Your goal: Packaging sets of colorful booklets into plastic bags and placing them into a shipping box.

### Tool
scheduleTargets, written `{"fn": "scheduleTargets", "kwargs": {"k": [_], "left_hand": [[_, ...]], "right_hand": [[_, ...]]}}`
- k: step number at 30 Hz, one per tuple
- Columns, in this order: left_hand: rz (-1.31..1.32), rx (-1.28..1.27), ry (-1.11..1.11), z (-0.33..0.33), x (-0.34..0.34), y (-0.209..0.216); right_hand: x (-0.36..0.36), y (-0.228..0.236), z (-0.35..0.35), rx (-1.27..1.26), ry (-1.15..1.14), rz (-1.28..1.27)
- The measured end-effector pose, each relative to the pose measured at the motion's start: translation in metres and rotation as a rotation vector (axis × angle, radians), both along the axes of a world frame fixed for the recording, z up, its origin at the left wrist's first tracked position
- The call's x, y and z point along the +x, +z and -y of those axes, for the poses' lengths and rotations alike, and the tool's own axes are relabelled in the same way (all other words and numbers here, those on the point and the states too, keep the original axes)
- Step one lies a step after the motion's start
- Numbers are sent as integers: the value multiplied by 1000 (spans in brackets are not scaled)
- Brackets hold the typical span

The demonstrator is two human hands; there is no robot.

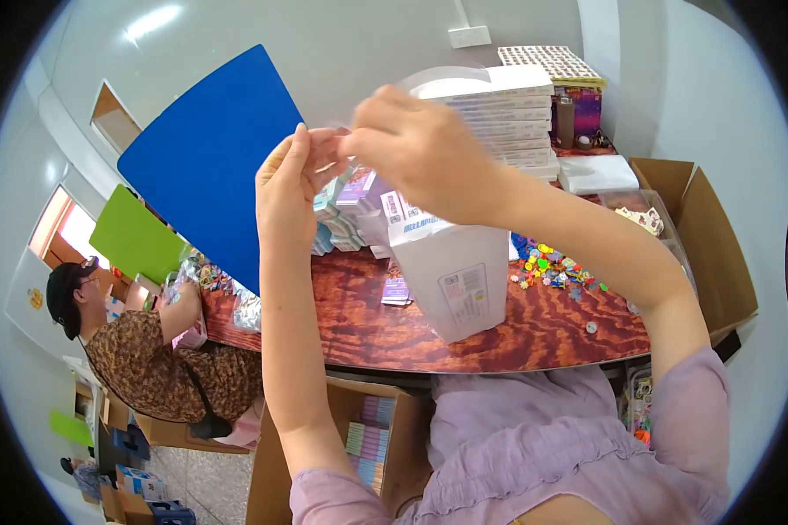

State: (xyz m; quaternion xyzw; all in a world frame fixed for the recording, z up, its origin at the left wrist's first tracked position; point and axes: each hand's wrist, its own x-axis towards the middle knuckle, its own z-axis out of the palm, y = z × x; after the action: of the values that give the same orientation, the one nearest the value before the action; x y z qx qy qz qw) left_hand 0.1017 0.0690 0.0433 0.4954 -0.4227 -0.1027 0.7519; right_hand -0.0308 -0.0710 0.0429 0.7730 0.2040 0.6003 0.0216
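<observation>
Both my hands are raised over the table, fingertips almost meeting. My left hand [286,192] has its thumb and fingers drawn together. My right hand [433,157] is closed and blurred, its fingertips pinched against those of the left. Whatever sits between the fingertips is too small and smeared to name. A faint see-through curved shape [446,80] shows behind my right hand. Below the hands a white carton [451,276] stands upright on the red wood-patterned table [359,319]. Small purple and teal packs [337,229] are stacked behind it, partly hidden by my hands.
Flat white boxes [521,109] are stacked at the back. Colourful small charms [547,267] lie spread at right, near an open cardboard box [714,245]. Blue [219,140] and green [136,234] panels rise at left, beside a seated person [149,359]. A carton of packs [390,437] stands below the table edge.
</observation>
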Motion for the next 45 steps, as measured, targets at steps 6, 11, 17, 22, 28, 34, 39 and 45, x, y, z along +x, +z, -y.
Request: {"fn": "scheduleTargets", "kwargs": {"k": [6,11,17,22,28,34,39,45], "left_hand": [[-295,-67,-481,-12,2,-5],[-261,-117,-503,-20,-16,-7],[51,23,-247,-11,-20,-10],[96,-77,46,3,-30,-23],[209,-167,292,3,-27,-34],[491,-110,536,-2,-27,-32],[798,-54,746,-4,-31,-26],[468,-72,483,-3,-29,-21]], "right_hand": [[43,5,-4,-45,42,12],[42,7,0,-25,-1,23],[41,14,-1,-75,3,71],[43,14,-2,-26,0,72],[38,16,-7,-43,-45,32],[41,17,-12,-209,3,182],[41,21,-10,-222,-6,114],[44,37,-7,178,81,-113]]}}
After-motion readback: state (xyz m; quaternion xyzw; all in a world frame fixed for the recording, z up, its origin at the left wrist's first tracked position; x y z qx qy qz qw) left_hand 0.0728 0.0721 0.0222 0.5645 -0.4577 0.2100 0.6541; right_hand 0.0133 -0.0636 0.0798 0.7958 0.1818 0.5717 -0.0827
